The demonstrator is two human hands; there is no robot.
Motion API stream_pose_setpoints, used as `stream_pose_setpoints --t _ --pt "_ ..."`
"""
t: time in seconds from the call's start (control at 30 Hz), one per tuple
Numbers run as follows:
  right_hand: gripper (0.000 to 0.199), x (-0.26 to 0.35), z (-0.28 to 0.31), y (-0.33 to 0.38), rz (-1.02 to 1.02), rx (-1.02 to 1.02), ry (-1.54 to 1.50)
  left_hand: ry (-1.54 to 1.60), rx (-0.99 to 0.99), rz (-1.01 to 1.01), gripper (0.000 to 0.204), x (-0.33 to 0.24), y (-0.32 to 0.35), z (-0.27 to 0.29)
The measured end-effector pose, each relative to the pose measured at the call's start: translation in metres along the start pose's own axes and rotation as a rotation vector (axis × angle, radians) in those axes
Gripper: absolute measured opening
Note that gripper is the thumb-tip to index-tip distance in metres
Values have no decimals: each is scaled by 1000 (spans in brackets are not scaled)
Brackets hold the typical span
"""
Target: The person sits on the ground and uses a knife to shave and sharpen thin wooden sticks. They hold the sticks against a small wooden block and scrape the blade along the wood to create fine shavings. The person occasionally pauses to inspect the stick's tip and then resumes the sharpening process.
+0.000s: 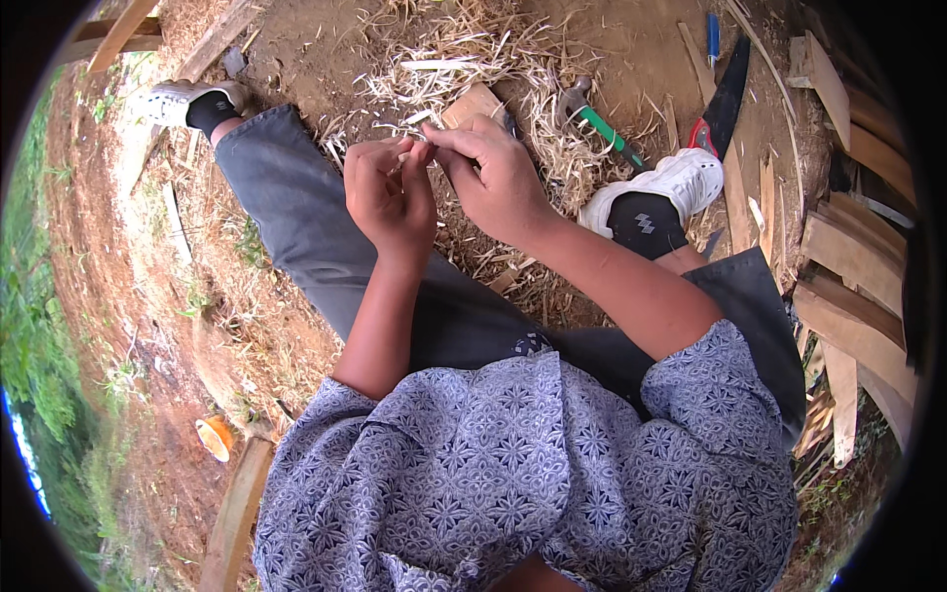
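Note:
My left hand (391,192) and my right hand (490,180) meet between my legs, above the ground. Both are closed in a pinch, thumbs and fingertips almost touching. A tiny pale bit shows at the fingertips, too small to name. Just beyond my right hand lies a block of light wood (472,104). Thin wood shavings (473,49) are heaped around it. To its right rests a hammer (598,124) with a green and black handle, its head on the shavings.
Past my right shoe (659,187) lies a saw (726,104) with a red handle and dark blade, near a blue-handled tool (712,39). Wooden boards (853,252) are piled at the far right. An orange round object (214,437) sits at the lower left, near a plank (235,513).

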State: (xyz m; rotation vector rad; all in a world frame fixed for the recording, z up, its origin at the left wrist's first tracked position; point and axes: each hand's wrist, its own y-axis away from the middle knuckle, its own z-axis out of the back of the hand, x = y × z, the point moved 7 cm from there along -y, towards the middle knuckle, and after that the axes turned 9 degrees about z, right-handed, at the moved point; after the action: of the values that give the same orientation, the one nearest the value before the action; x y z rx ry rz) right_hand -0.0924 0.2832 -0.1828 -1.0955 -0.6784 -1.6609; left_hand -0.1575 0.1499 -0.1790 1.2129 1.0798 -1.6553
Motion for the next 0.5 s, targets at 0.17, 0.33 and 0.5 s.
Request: stream_pose_setpoints --t 0.17,0.33,0.5 --pt "25 -87 -4 -12 -18 -43 193 167 -38 124 6 5 -5 2" --pt "26 -11 -9 -13 64 -31 65 234 -86 149 7 9 -8 6" --pt "26 -98 -7 -13 -60 66 262 193 -77 112 7 12 -8 9"
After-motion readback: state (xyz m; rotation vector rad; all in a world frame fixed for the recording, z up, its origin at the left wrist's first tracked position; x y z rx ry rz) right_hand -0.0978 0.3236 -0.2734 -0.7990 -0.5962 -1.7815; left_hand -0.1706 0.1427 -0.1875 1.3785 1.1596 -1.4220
